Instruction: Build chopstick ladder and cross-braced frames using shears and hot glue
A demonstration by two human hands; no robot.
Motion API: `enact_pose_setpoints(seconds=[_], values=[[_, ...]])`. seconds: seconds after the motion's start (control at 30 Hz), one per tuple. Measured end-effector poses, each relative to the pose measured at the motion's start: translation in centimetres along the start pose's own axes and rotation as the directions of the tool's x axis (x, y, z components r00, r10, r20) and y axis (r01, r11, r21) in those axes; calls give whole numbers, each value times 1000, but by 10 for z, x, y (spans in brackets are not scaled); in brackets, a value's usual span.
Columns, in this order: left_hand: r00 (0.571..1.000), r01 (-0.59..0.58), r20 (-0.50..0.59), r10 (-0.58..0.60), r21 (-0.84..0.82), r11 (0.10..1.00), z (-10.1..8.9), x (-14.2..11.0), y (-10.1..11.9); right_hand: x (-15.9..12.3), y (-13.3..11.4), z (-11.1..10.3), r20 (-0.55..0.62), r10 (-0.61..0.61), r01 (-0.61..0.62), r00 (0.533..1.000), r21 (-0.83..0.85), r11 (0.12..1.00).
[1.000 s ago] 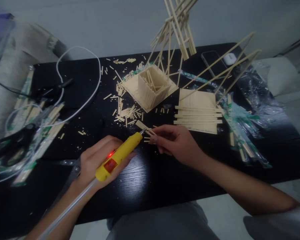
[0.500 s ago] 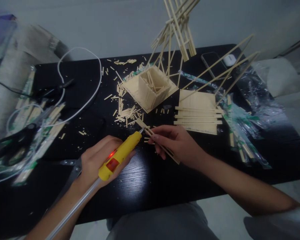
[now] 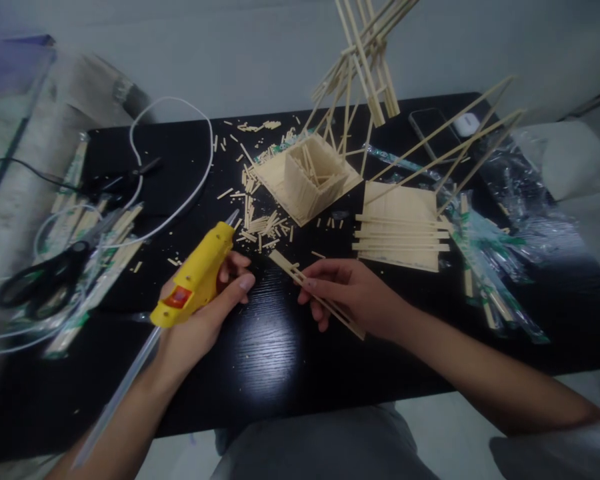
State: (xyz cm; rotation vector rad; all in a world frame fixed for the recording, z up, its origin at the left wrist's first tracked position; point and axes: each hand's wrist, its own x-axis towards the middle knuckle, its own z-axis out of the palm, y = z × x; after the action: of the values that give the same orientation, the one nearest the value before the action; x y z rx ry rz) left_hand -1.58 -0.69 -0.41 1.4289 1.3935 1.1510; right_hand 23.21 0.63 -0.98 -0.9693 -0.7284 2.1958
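Note:
My left hand [image 3: 205, 320] is wrapped round a yellow hot glue gun [image 3: 197, 273], its nozzle pointing up and to the right. A clear glue stick [image 3: 125, 393] sticks out of the gun's rear along my forearm. Between the fingers of my right hand [image 3: 350, 293] is a narrow piece of joined wooden sticks [image 3: 286, 264], slanted, with a short crosspiece on it. The nozzle is apart from this piece. Beyond my hands a wooden box [image 3: 307, 190] of upright sticks stands on a square base, holding loose sticks.
Cut stick pieces [image 3: 263, 227] litter the black table [image 3: 205, 393]. On the right is a flat wooden panel [image 3: 405, 250] with sticks across it, near wrapped chopsticks [image 3: 495, 287]. Black scissors [image 3: 55, 277] and a white cable [image 3: 210, 143] are on the left. A tall stick frame [image 3: 355, 60] rises behind.
My left hand has drawn the glue gun left and down, away from the joined sticks. My right hand keeps its hold on them, and the view has shifted slightly.

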Motion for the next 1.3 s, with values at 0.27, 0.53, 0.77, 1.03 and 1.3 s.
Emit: enact_pose_setpoints(seconds=[0.27,0.53,0.77,1.03,1.3], values=[[980,61,194,-44,-84,995,2,6,-4,-3,8,5,83,84,-86,993,26,996],[945,268,257,-201,-262,927,6,4,1,-7,0,4,165,207,-210,964,-4,978],[933,314,256,-252,-239,919,6,3,1,-10,1,8,76,80,-63,994,-204,977],[922,333,274,-272,-207,920,11,-3,9,-13,3,12,-16,-176,134,984,-582,802],[919,327,288,-267,-184,927,18,-7,12,-13,6,17,14,-299,234,954,-660,714]])
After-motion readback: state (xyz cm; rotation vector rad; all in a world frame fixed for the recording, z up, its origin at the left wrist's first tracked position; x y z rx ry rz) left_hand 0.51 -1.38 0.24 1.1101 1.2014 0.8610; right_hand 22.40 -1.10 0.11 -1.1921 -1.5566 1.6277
